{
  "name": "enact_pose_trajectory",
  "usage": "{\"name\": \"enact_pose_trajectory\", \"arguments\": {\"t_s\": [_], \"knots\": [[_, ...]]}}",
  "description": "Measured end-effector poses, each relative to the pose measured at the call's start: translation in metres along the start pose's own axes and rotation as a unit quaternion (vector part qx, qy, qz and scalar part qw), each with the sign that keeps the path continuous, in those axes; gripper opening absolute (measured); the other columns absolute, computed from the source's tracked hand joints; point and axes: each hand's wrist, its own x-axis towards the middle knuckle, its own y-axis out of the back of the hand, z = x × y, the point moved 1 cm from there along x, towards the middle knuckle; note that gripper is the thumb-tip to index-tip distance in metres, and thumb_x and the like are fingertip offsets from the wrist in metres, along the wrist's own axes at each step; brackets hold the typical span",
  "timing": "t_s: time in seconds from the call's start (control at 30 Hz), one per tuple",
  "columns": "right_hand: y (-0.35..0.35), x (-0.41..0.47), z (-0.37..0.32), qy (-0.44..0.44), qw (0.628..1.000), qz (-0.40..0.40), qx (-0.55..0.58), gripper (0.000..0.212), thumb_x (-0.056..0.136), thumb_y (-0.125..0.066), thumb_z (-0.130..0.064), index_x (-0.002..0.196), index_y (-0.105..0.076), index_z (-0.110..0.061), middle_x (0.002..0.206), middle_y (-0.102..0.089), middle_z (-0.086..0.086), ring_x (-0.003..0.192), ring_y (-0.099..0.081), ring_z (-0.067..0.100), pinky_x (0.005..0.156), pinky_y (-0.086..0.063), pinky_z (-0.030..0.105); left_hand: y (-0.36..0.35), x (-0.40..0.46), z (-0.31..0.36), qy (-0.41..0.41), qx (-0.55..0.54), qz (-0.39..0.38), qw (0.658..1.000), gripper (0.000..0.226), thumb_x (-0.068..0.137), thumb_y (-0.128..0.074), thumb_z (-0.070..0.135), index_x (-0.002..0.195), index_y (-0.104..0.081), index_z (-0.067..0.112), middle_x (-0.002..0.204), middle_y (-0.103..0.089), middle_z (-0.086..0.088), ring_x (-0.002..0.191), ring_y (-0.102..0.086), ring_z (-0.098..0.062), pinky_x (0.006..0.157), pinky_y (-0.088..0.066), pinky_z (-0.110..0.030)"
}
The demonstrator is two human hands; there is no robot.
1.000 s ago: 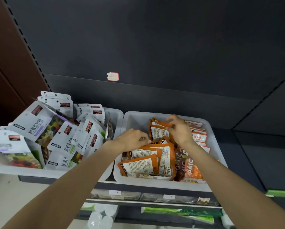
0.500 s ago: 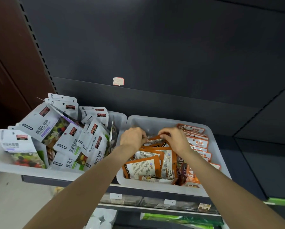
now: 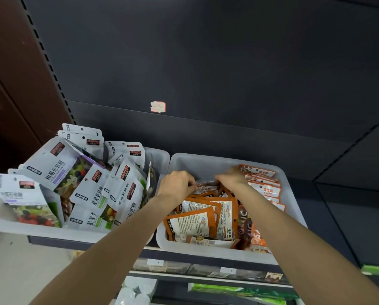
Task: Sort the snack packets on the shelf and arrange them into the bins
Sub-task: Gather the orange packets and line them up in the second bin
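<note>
Two pale grey bins stand side by side on a dark shelf. The right bin (image 3: 206, 164) holds several orange packets (image 3: 197, 221) and, along its right side, a row of orange-and-white packets (image 3: 265, 190). Both my hands are inside it near the back. My left hand (image 3: 176, 186) has its fingers curled onto the top of an orange packet (image 3: 206, 186). My right hand (image 3: 233, 178) grips the same packet's other end, fingers bent down. The left bin (image 3: 6, 221) is heaped with several white pouches (image 3: 91, 183) printed with fruit.
Behind the bins rises a dark back panel with a small torn price sticker (image 3: 158, 106). A slotted upright (image 3: 45, 53) runs up at left. Below, a lower shelf carries price tags (image 3: 228, 270), green packs (image 3: 239, 291) and white cups (image 3: 135, 291). Dark shelf continues to the right.
My right hand came down from the raised orange packet and moved toward the left hand. Both hands now sit lower, at the back of the orange stack. The view shifted slightly.
</note>
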Motion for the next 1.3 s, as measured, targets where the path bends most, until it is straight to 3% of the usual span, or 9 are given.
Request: {"name": "enact_pose_trajectory", "arguments": {"t_s": [0.2, 0.33, 0.47, 0.6, 0.73, 0.9, 1.1, 1.3], "knots": [[0.011, 0.001, -0.001, 0.007, 0.999, 0.03, 0.018, 0.019, 0.089, -0.062, -0.015, 0.107, -0.062, -0.008, 0.108, -0.064, 0.01, 0.095, -0.062, 0.021, 0.085, -0.053, 0.03, 0.005, 0.0, -0.004, 0.007, -0.042, -0.017, 0.999, 0.042, 0.086, -0.066, 0.039, 0.125, -0.059, 0.025, 0.121, -0.064, 0.001, 0.105, -0.063, -0.017, 0.089, -0.05, -0.029], [0.028, -0.009, -0.016, 0.108, 0.991, 0.063, -0.052, 0.023, 0.091, -0.058, -0.008, 0.111, -0.068, -0.011, 0.115, -0.066, 0.007, 0.102, -0.062, 0.021, 0.083, -0.05, 0.027, 0.004, -0.002, -0.006, 0.0, -0.04, -0.026, 0.999, 0.061, 0.079, -0.068, 0.051, 0.133, -0.049, 0.029, 0.126, -0.062, 0.003, 0.111, -0.06, -0.017, 0.09, -0.049, -0.03], [0.026, -0.016, -0.018, 0.174, 0.976, 0.098, -0.083, 0.035, 0.093, -0.055, -0.006, 0.126, -0.058, -0.016, 0.126, -0.061, 0.008, 0.112, -0.058, 0.023, 0.084, -0.05, 0.028, 0.005, -0.003, -0.007, -0.011, -0.001, -0.041, 0.999, 0.076, 0.074, -0.067, 0.061, 0.139, -0.038, 0.031, 0.131, -0.056, 0.001, 0.117, -0.055, -0.019, 0.091, -0.047, -0.031], [0.033, -0.015, -0.017, 0.185, 0.972, 0.097, -0.108, 0.044, 0.097, -0.048, -0.01, 0.139, -0.041, -0.02, 0.128, -0.056, 0.01, 0.119, -0.051, 0.027, 0.091, -0.047, 0.035, 0.008, 0.0, -0.009, -0.026, -0.032, -0.056, 0.998, 0.07, 0.08, -0.065, 0.055, 0.139, -0.036, 0.032, 0.133, -0.054, 0.0, 0.121, -0.052, -0.02, 0.099, -0.043, -0.034], [0.035, -0.014, -0.022, 0.212, 0.962, 0.097, -0.145, 0.04, 0.097, -0.047, -0.008, 0.137, -0.046, -0.015, 0.13, -0.054, 0.013, 0.122, -0.049, 0.029, 0.099, -0.045, 0.041, 0.005, 0.004, -0.01, -0.033, -0.014, -0.048, 0.998, 0.06, 0.086, -0.061, 0.047, 0.139, -0.035, 0.031, 0.131, -0.056, -0.002, 0.12, -0.053, -0.022, 0.101, -0.044, -0.037], [0.039, -0.016, -0.032, 0.263, 0.95, 0.055, -0.161, 0.035, 0.097, -0.045, -0.005, 0.13, -0.055, -0.012, 0.124, -0.059, 0.015, 0.113, -0.056, 0.027, 0.095, -0.048, 0.037, 0.007, 0.008, -0.009, -0.009, -0.003, -0.035, 0.999, 0.057, 0.089, -0.059, 0.041, 0.139, -0.034, 0.027, 0.127, -0.058, -0.005, 0.117, -0.056, -0.023, 0.097, -0.044, -0.034], [0.042, -0.014, -0.032, 0.307, 0.946, 0.052, -0.094, 0.031, 0.096, -0.05, -0.014, 0.124, -0.062, -0.019, 0.124, -0.063, 0.004, 0.114, -0.058, 0.019, 0.088, -0.045, 0.022, 0.007, 0.013, -0.011, 0.02, -0.019, -0.003, 1.0, 0.085, 0.087, -0.062, 0.041, 0.149, -0.005, 0.03, 0.136, -0.049, -0.009, 0.118, -0.055, -0.029, 0.096, -0.049, -0.042], [0.032, -0.007, -0.022, 0.261, 0.954, 0.054, -0.14, 0.032, 0.097, -0.049, -0.02, 0.127, -0.059, -0.02, 0.126, -0.061, 0.004, 0.117, -0.056, 0.021, 0.093, -0.047, 0.032, 0.006, 0.018, -0.013, 0.024, -0.039, 0.003, 0.999, 0.077, 0.087, -0.064, 0.035, 0.147, -0.016, 0.029, 0.134, -0.05, -0.008, 0.118, -0.055, -0.028, 0.096, -0.049, -0.043]]}}
